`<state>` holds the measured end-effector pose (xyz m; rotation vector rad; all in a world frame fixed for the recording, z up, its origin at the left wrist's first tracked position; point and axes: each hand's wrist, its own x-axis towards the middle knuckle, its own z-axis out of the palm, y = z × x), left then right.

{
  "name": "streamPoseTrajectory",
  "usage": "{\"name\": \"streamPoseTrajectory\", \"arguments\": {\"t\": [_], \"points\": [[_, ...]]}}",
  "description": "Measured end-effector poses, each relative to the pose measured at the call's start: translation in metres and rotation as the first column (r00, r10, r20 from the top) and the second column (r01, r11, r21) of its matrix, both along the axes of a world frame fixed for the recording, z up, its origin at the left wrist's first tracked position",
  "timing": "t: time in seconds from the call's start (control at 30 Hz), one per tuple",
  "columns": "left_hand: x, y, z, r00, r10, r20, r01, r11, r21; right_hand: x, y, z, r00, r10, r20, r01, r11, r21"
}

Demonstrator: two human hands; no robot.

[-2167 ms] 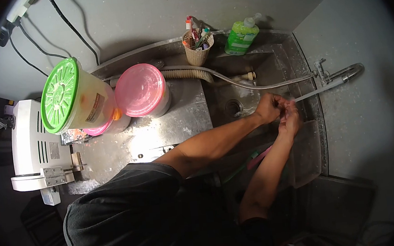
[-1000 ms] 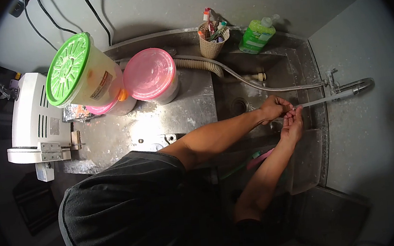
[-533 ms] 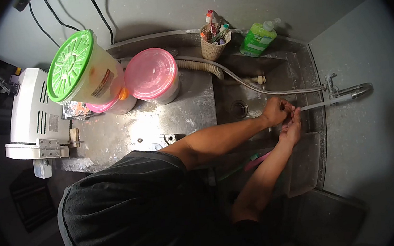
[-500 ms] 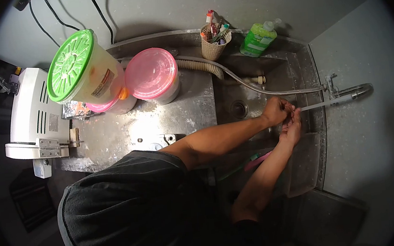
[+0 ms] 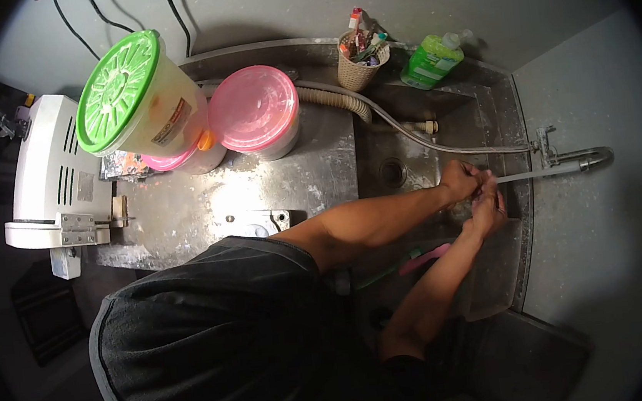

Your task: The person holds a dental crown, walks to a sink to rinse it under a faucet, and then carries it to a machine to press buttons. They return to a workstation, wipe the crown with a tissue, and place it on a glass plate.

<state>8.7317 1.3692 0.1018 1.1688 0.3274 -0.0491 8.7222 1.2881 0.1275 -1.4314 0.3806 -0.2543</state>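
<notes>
Both our hands meet over the sink basin [image 5: 409, 153], just at the tip of the tap spout [image 5: 539, 172]. Left hand [image 5: 460, 182] is curled, fingers bent in on the right hand; right hand [image 5: 487, 210] is half closed, fingers pressed up against the left. We cannot tell whether either grip has anything in it; the spot between the palms is too small and dark. Fingertips sit right at the spout's end, touching or nearly so.

Nearest to us, our dark shirt [image 5: 218, 334] fills the low middle of the view. Under the right forearm lie a pink strip [image 5: 425, 257] and a green one [image 5: 384, 273], and beside the right hand a clear plastic tub [image 5: 498, 276] leans at the sink's near right edge.

On the steel worktop [image 5: 205, 204] to the left: a white machine [image 5: 48, 180] at the far left edge, a green-lidded bucket [image 5: 129, 95], and a pink-lidded tub [image 5: 258, 114] just beside it. A ribbed hose [image 5: 338, 98] and a thin braided hose [image 5: 447, 146] run across the back of the sink to the tap.

Farthest, against the wall: a woven cup of brushes [image 5: 360, 61] and a green soap bottle [image 5: 431, 60], near each other.
</notes>
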Motion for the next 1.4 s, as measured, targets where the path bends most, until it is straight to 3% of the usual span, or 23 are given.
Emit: {"name": "streamPoseTrajectory", "arguments": {"t": [0.07,0.17,0.27,0.37,0.4,0.53,0.73,0.93,1.03,1.4], "points": [[0.001,-0.001,-0.006,0.999,-0.038,-0.006,0.035,0.965,-0.259,0.000,-0.004,-0.001,1.000,-0.002,-0.021,0.002,1.000,-0.024],[0.000,0.003,-0.016,0.990,-0.103,0.099,0.135,0.902,-0.409,0.003,-0.017,-0.015,0.993,0.099,0.067,-0.105,0.991,0.088],[-0.003,0.011,-0.019,0.978,-0.132,0.164,0.180,0.927,-0.329,0.001,-0.021,-0.017,0.992,0.123,0.018,-0.125,0.982,0.139],[-0.001,0.018,-0.022,0.974,-0.108,0.198,0.136,0.981,-0.135,-0.004,-0.016,-0.016,0.983,0.181,0.036,-0.184,0.977,0.104],[0.000,0.020,-0.023,0.969,-0.105,0.223,0.118,0.992,-0.049,-0.013,0.002,0.005,0.992,0.124,-0.002,-0.123,0.985,0.117],[-0.012,0.032,-0.004,0.975,-0.078,0.207,0.084,0.996,-0.017,-0.009,-0.002,-0.015,0.996,0.088,0.012,-0.089,0.980,0.177],[-0.009,0.032,-0.018,0.942,-0.123,0.314,0.136,0.991,-0.019,-0.010,-0.002,-0.016,0.992,0.111,0.057,-0.120,0.972,0.200],[-0.012,0.034,-0.005,0.954,-0.109,0.281,0.022,0.955,0.295,-0.008,-0.010,-0.014,0.977,0.206,0.056,-0.214,0.949,0.231],[-0.013,0.035,0.003,0.943,-0.079,0.324,-0.047,0.930,0.364,-0.007,-0.014,-0.016,0.965,0.248,0.085,-0.261,0.937,0.230],[-0.012,0.030,0.011,0.914,-0.052,0.403,-0.091,0.941,0.327,-0.006,-0.014,-0.017,0.977,0.168,0.132,-0.176,0.983,0.056]]}}
